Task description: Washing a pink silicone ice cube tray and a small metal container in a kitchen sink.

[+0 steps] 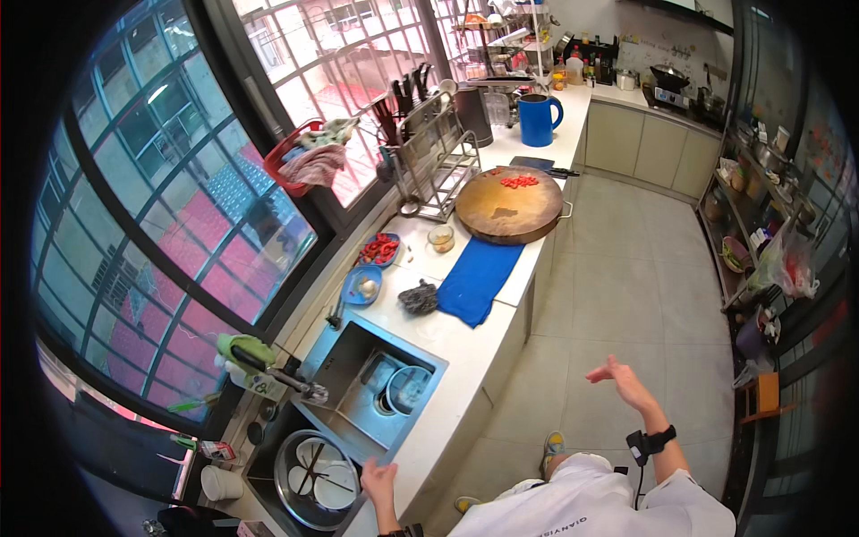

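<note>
My left hand (380,478) is held over the counter edge beside the sink, near a steel basin (282,463) of white bowls and chopsticks; its fingers look partly bent and nothing shows in them. Out over the floor, my right hand (617,382) is empty with the fingers apart. The double sink (416,429) lies in front of the left hand, with a round container (408,389) in its farther bowl. Farther along are a dark scouring pad (417,298), a blue cloth (478,278) and a round wooden chopping board (510,208) bearing chopped red pieces (519,182).
By the window stand a blue dish with garlic (362,285), a plate of red peppers (380,249) and a knife rack (436,154). A blue kettle (535,121) stands beyond the board. Shelves (758,181) line the right wall, near a small wooden stool (765,395).
</note>
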Motion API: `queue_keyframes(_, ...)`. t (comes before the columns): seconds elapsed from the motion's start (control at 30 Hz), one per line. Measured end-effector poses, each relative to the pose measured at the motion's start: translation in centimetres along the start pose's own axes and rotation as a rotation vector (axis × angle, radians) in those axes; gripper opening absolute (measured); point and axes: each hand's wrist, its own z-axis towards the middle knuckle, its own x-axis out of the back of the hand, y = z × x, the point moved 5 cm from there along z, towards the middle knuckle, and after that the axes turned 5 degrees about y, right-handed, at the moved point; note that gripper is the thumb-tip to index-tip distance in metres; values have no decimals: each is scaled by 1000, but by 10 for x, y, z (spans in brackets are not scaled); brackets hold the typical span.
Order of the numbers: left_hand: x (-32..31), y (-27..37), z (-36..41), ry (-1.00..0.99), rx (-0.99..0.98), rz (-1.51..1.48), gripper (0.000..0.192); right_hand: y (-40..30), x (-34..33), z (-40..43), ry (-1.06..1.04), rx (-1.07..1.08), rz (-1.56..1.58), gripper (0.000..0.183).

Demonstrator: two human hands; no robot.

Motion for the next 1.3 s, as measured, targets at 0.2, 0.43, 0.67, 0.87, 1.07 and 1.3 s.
queue_keyframes(0.2, -114, 126, 14, -138, 5, -193, 31, 52, 148, 12, 154, -131, -189, 80)
queue_keyframes(0.43, -210, 194, 26, -406, -51, 19, 47, 83, 181, 71, 164, -152, -71, 76)
queue_keyframes(0.67, -190, 150, 56, -252, 242, 28, 54, 28, 96, 135, -239, -23, -439, 48)
queue_keyframes(0.87, -127, 128, 45, 25, 236, 186, 67, -6, -8, 194, -494, 78, -477, 44)
queue_keyframes(1.07, -52, 81, -59, 64, 490, 207, 79, -19, -108, 189, -724, 161, -216, 48)
queue_keyframes(1.3, 17, 71, -139, 345, 734, -81, 74, -44, -168, 152, -967, 377, -292, 46)
